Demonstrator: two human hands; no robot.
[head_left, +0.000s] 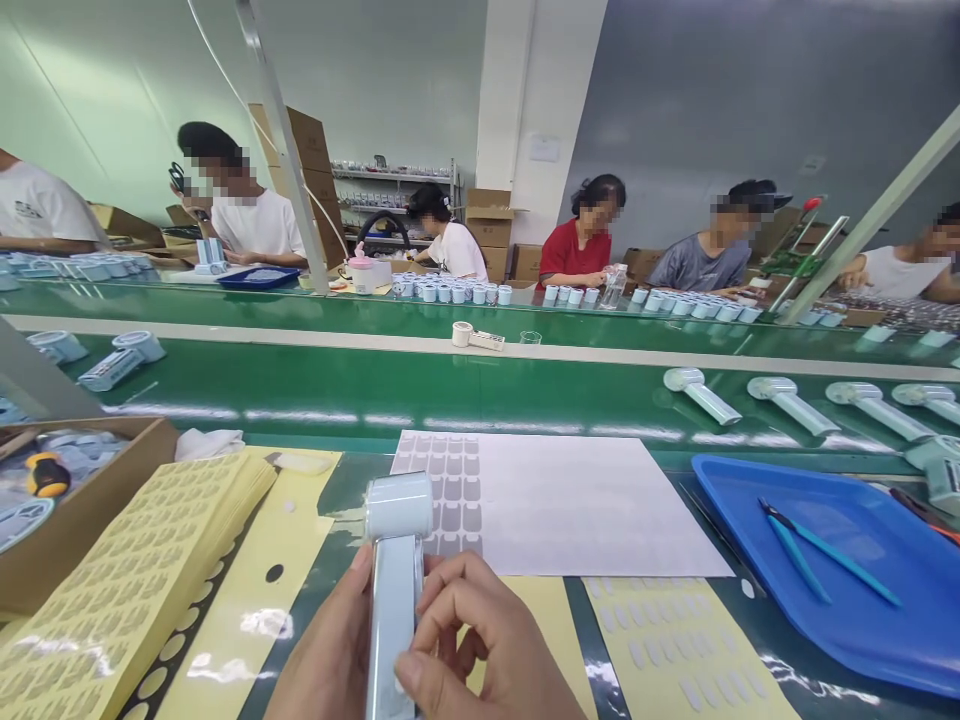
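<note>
A light-blue handheld fan housing point(396, 590) with a drum-shaped head and a long straight handle stands nearly upright in front of me. My left hand point(326, 640) is closed around its handle from the left. My right hand point(480, 640) is at the handle's right edge, fingers curled and thumb against the front face; whatever lies in the pinch is hidden. Behind the housing is a white sticker sheet point(570, 510), with grey stickers along its left side. A yellow sheet with small pale stickers point(675, 630) lies to the right of my right hand.
At left are a stack of yellow sticker sheets point(142, 540) and a cardboard box point(97, 530) with a screwdriver point(49, 475). A blue tray point(847, 640) with teal-handled cutters point(832, 555) sits at right. Beyond runs a green conveyor point(570, 395) carrying similar housings point(795, 405). Several people work across it.
</note>
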